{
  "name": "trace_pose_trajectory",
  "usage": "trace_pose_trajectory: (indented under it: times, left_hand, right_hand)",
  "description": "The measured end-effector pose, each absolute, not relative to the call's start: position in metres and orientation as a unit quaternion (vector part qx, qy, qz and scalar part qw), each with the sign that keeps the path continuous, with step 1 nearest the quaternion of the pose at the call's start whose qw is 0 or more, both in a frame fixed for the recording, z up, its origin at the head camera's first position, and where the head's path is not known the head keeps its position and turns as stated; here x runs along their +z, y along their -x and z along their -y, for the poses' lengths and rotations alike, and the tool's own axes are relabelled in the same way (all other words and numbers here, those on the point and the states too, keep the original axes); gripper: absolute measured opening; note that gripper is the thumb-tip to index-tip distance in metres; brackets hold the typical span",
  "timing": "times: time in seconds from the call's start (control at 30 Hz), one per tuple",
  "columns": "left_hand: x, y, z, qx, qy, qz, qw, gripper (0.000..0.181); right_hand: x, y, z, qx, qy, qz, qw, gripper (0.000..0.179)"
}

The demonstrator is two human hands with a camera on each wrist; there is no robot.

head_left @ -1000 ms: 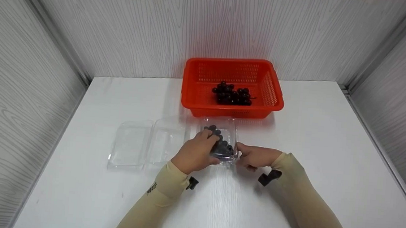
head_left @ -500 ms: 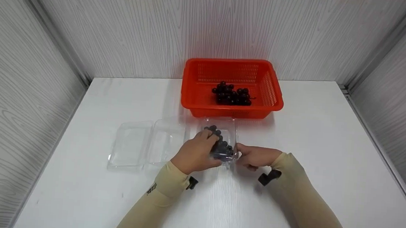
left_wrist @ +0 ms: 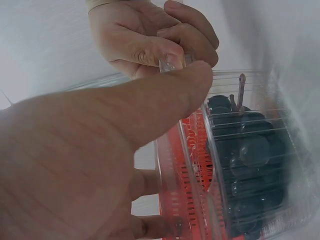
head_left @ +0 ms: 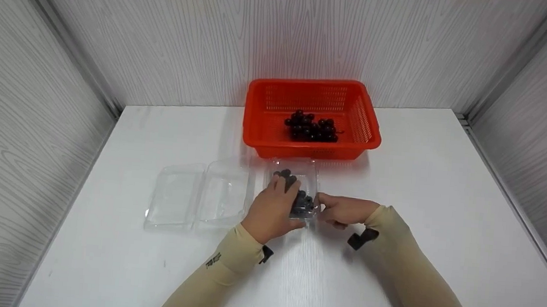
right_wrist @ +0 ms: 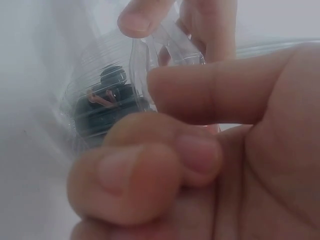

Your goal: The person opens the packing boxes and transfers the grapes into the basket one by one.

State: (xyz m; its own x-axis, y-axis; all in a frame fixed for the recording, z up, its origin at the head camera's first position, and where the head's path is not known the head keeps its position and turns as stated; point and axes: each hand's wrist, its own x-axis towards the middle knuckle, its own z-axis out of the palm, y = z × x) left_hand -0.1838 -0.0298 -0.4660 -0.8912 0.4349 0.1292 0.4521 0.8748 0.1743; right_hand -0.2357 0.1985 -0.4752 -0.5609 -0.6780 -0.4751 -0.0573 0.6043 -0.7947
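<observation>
A clear plastic clamshell box (head_left: 310, 173) holding dark grapes (head_left: 303, 202) sits on the table in front of the red basket. My left hand (head_left: 271, 212) lies across the box's top from the left, fingers spread and reaching toward its far side, thumb along the near edge. In the left wrist view, that thumb overlaps the rim above the grapes (left_wrist: 250, 160). At the box's near right corner, my right hand (head_left: 344, 211) pinches the clear rim between thumb and index finger, its other fingers curled. A grape stem (right_wrist: 102, 97) shows through the plastic wall in the right wrist view.
Behind the box stands a red plastic basket (head_left: 310, 152) with more dark grapes (head_left: 310, 127) inside. Another clear clamshell box (head_left: 177, 197) lies opened flat to the left. White wood-grain panels (head_left: 302, 34) enclose the white table (head_left: 99, 257) at the back and sides.
My left hand has shifted right and slightly toward me over the box, its thumb now further along the near edge. The right hand stays at the corner.
</observation>
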Motion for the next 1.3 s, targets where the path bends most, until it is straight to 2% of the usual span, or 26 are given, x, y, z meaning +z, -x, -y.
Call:
trace_pose_trajectory:
  times: [0.13,0.4,0.7,1.13,1.3]
  left_hand:
    - [-0.466,0.185,0.029,-0.096,0.226,0.969,0.037,0.095]
    - [-0.469,0.18,0.021,-0.094,0.206,0.973,0.044,0.098]
    - [-0.474,0.175,0.007,-0.08,0.165,0.981,0.058,0.107]
    - [-0.474,0.173,0.004,-0.071,0.145,0.984,0.071,0.099]
    - [-0.472,0.173,0.004,-0.072,0.148,0.984,0.068,0.091]
  right_hand:
    - [-0.474,0.236,-0.199,-0.375,0.227,-0.801,0.407,0.032]
    - [-0.474,0.236,-0.198,-0.378,0.229,-0.799,0.407,0.028]
    - [-0.476,0.236,-0.199,-0.376,0.25,-0.807,0.381,0.028]
    - [-0.477,0.236,-0.196,-0.38,0.251,-0.806,0.378,0.028]
    - [-0.477,0.237,-0.197,-0.384,0.255,-0.804,0.376,0.027]
